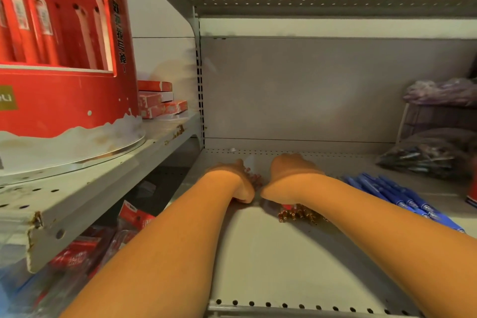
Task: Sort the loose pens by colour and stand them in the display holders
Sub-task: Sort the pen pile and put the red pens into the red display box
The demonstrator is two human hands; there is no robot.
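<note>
Gathering loose red plastic pens (pixel 254 181) into one bunch on the grey perforated metal shelf (pixel 258 266)
Far left, the tall red cardboard display holder (pixel 64 100) stands on a higher shelf, likely the target for red. Left hand (pixel 229 178) has its fingers curled onto the bunch. Right hand (pixel 291 169) meets it from the other side with its back to the camera; fingers hidden, can't tell their state. The two-sided hold looks meant to square the pens up for one lift. More red ones lie under the right forearm. A row of blue plastic pens (pixel 392 193) lies apart on the right, probably sorted by colour
</note>
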